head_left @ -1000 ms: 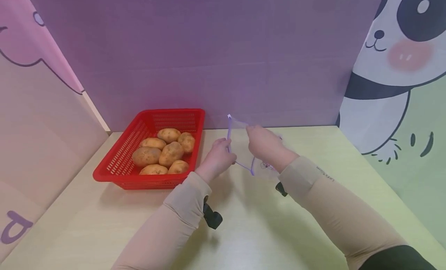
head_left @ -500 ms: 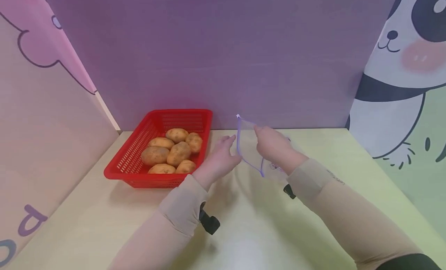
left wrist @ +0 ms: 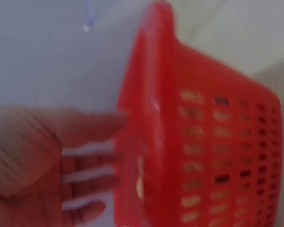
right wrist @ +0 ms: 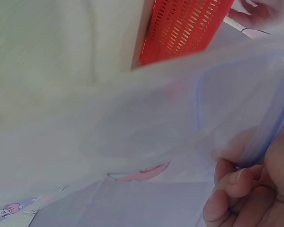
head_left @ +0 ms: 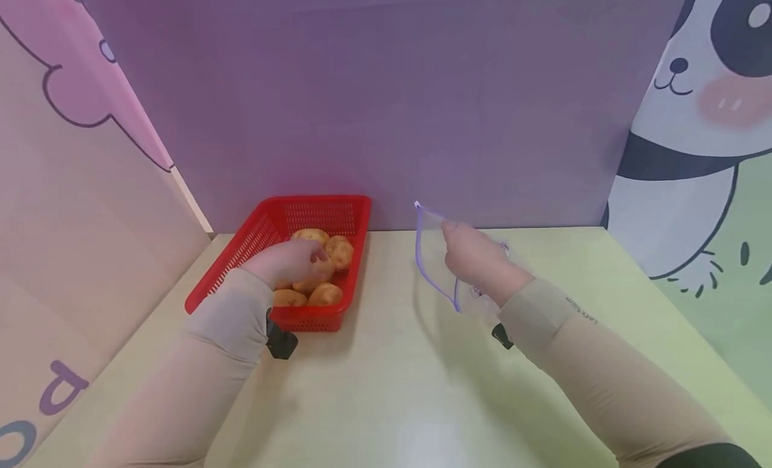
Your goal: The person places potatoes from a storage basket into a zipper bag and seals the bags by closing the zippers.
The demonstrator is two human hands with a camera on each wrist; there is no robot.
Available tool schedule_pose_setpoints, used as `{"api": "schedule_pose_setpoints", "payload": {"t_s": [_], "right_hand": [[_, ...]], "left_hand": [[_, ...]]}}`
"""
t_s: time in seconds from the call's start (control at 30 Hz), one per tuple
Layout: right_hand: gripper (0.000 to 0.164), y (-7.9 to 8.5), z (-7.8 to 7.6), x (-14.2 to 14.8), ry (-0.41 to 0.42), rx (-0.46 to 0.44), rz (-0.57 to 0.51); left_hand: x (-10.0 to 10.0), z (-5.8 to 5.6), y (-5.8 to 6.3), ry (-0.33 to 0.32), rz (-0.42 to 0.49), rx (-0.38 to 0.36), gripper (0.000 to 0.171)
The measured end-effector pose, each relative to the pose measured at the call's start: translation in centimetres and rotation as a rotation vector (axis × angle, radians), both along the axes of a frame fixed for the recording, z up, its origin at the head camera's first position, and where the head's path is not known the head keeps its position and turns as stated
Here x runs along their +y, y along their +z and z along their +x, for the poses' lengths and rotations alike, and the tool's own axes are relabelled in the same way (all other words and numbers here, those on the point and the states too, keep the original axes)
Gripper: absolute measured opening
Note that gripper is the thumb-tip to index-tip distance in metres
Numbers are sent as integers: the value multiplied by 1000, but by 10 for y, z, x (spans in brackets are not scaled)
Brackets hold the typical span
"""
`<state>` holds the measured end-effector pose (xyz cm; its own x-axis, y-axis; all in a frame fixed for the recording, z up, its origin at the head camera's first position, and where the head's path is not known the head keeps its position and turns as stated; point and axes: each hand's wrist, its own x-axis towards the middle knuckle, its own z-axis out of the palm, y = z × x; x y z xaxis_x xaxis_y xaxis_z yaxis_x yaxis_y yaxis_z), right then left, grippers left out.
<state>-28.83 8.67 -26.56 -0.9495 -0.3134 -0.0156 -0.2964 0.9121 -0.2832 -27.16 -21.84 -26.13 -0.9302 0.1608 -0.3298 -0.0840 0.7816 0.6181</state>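
My left hand (head_left: 286, 261) hovers over the red plastic basket (head_left: 356, 253), overlapping the potatoes (head_left: 326, 294) inside it in the head view. In the left wrist view, that hand (left wrist: 26, 156) shows blurred, with fingers extended and nothing between them, above the basket's rim. My right hand (head_left: 479, 259) pinches the edge of a clear zip bag (head_left: 434, 280) with a purple seal strip. Its mouth gapes toward the basket. The right wrist view shows the fingers (right wrist: 241, 182) curled at the blue-purple strip, with the see-through film spread in front.
The pale wooden table (head_left: 386, 387) runs back to a purple partition (head_left: 392, 106). Cartoon-printed side panels stand at left and right, one with a panda (head_left: 681, 200). The basket stands near the back left, with the bag to its right.
My left hand has let go of the bag's edge and moved left over the basket. The right hand keeps its pinch on the bag, which stays gaping.
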Motion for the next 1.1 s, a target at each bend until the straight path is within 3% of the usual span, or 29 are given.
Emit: {"api": "schedule_pose_setpoints", "payload": {"t_s": [0.1,0.2,0.33,0.5,0.57,0.63,0.73,0.8,0.93,1.1], "right_hand": [[58,-3,0,-1,-1,-3,9],[58,-5,0,-3,0,9,26],[57,-6,0,-5,4,17,26],[57,-4,1,-6,10,-3,3],[57,-4,1,-7,11,-8,-1],[57,-4,1,-7,16,-3,8],[57,-4,1,-7,18,5,22],[57,-4,0,-7,17,8,29],[57,-3,1,-7,13,16,37],[57,-2,2,-8,11,23,57]], "left_hand": [[-4,-9,-10,-184,-210,49,58],[-5,-15,-17,-305,-312,74,59],[-3,-18,-23,-358,-397,80,53],[2,-16,-27,-435,-511,160,39],[4,-14,-26,-421,-541,170,34],[5,-10,-25,-355,-525,140,31],[6,-6,-23,-195,-457,67,31],[6,-4,-22,-136,-398,45,34],[6,-4,-20,-73,-328,30,41],[6,-5,-20,-88,-358,48,48]]}}
